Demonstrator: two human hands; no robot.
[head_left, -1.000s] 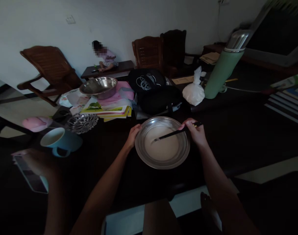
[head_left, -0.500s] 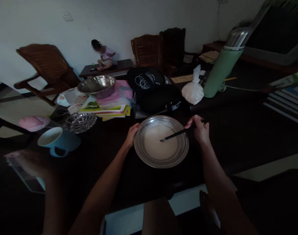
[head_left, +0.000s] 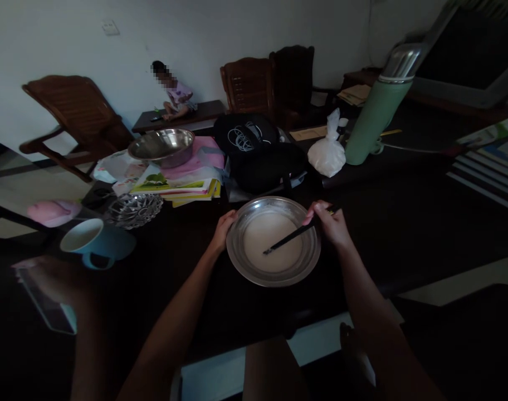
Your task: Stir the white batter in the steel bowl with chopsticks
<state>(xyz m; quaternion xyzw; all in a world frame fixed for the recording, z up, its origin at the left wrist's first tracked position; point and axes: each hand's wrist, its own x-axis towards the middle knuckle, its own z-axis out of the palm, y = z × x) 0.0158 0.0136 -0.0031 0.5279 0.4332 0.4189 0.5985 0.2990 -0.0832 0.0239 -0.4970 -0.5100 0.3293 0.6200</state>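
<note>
A round metal bowl [head_left: 239, 262] stands on the dark table in front of me, with a pale, milky batter [head_left: 258, 236] in it. My left hand [head_left: 224, 231] grips the bowl's left rim, fingers closed on its edge. Over the right rim, my right hand [head_left: 330, 223] is closed around dark chopsticks [head_left: 288, 238]. Their tips dip into the batter left of its middle. Behind the bowl on the right sits a tied clear bag of white powder [head_left: 327, 157].
A blue mug [head_left: 118, 242], a glass dish [head_left: 135, 210] and an empty metal basin [head_left: 181, 147] on books stand left. Another person's hand [head_left: 53, 281] holds a phone-like thing at lower left. A green thermos [head_left: 373, 122] rises at right. Someone sits on a bench [head_left: 210, 108] behind.
My right hand has moved left and inward over the bowl's rim. The chopstick tips have shifted left and down through the batter. My left hand stays on the rim.
</note>
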